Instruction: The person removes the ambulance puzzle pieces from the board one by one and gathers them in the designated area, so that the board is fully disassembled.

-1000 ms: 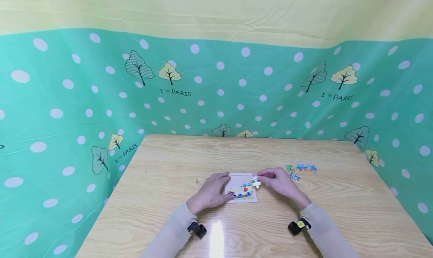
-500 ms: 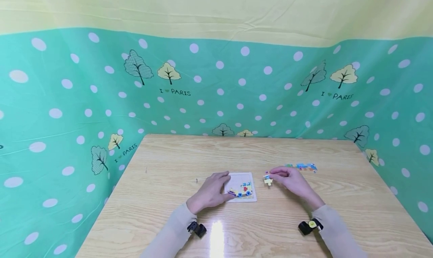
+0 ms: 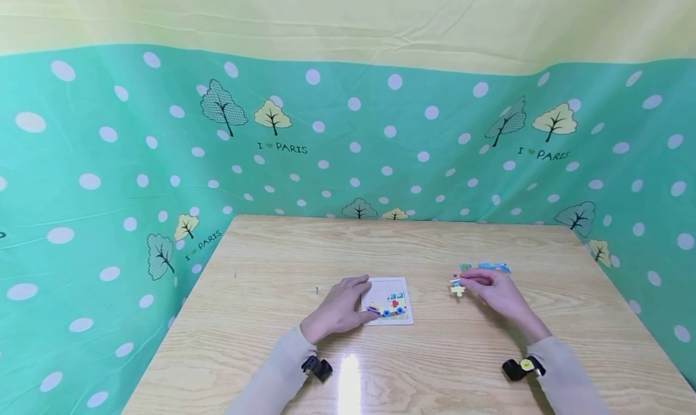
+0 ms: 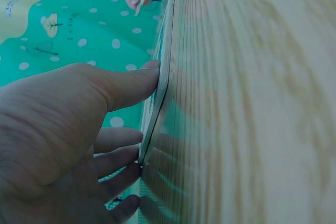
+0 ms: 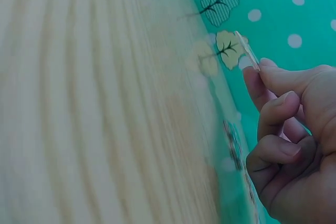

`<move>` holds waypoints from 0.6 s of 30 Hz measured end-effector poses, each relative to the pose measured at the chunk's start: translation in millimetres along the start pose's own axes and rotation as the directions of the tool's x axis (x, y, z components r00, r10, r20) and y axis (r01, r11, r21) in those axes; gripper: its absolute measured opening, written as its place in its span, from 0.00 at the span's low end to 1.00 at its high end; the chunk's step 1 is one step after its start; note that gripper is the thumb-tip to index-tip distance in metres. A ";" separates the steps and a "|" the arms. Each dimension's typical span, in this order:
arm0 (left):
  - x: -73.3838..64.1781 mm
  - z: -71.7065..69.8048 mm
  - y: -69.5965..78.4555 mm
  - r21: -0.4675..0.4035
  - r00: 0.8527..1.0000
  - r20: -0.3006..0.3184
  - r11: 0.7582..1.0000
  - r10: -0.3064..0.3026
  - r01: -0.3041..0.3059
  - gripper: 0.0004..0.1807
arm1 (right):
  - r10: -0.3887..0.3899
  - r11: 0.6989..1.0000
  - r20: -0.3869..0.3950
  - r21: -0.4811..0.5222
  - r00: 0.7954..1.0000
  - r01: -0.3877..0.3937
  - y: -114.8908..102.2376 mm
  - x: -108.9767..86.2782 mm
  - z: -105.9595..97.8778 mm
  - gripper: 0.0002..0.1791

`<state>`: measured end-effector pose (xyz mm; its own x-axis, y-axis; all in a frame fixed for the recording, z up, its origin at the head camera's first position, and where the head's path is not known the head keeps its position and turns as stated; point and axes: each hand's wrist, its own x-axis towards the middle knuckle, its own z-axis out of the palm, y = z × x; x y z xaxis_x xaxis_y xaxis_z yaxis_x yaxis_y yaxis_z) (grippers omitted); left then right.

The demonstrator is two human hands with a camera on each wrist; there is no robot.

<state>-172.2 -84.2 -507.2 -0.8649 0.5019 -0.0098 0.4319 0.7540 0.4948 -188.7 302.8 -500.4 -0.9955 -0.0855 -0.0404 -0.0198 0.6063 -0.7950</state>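
Observation:
A small square jigsaw tray [image 3: 403, 323] with a pale rim lies flat on the table, with joined pieces showing a yellow vehicle with blue wheels along its lower right part. My left hand [image 3: 339, 306] holds its left side, thumb over the near edge and fingers at the far left corner. In the left wrist view that thumb presses on the tray [image 4: 167, 51] from above. To the right of the tray, my right hand [image 3: 497, 291] pinches a jigsaw piece [image 3: 457, 290], yellow with white and blue, between thumb and index finger. The right wrist view shows the piece [image 5: 247, 51] edge-on, raised above the tabletop.
Several loose jigsaw pieces [image 3: 492, 266], mostly blue with some green, lie behind the right hand, partly covered by it. A tiny dark object [image 3: 317, 290] lies left of the tray. The wooden table [image 3: 304, 246] ends at a green dotted cloth [image 3: 293, 185].
My right hand has moved right, away from the tray, carrying the pinched piece toward the loose pieces. The left hand and tray have stayed in place.

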 end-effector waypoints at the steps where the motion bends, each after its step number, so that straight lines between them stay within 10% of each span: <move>1: 0.1 -0.1 0.0 -0.001 1.000 0.000 1.000 -0.001 0.001 0.41 | 0.003 1.000 -0.005 -0.003 1.000 -0.003 1.7 -1.0 -2.2 0.23; 18: -0.2 1.0 -0.7 -0.008 1.000 -0.003 1.000 -0.006 0.006 0.42 | 0.119 0.993 -0.077 -0.010 0.990 -0.120 26.0 -9.6 -39.5 0.30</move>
<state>-172.1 -84.4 -508.3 -0.8680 0.4965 -0.0104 0.4249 0.7533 0.5020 -183.2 350.6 -496.8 -0.9949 0.0481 -0.0884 0.0991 0.6200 -0.7783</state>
